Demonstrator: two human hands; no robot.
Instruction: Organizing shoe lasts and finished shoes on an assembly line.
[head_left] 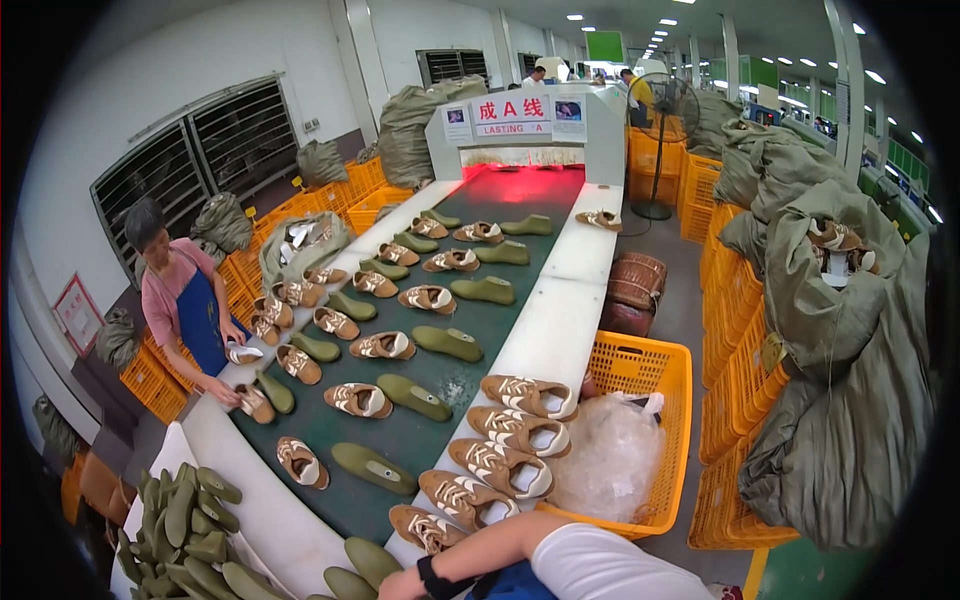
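My right forearm, wearing a black wristband, reaches leftward across the bottom of the view. Only part of my right hand (400, 586) shows, cut off by the lower edge, and its fingers are hidden. It is beside a green shoe last (371, 562), with another last (347, 583) just left of it; whether it grips either one, I cannot tell. My left hand is out of view. On the white ledge above my forearm, several brown sneakers (497, 468) with white laces stand in a row. Brown sneakers (359, 400) and green lasts (414, 396) lie across the dark green conveyor belt (300, 410).
Many loose lasts (180, 520) are heaped at lower left. A co-worker (190, 290) in a blue apron handles a sneaker (255, 403) at the belt's left side. An orange crate (680, 430) with clear plastic bags stands right. Sacks (830, 290) and a machine (530, 125) lie beyond.
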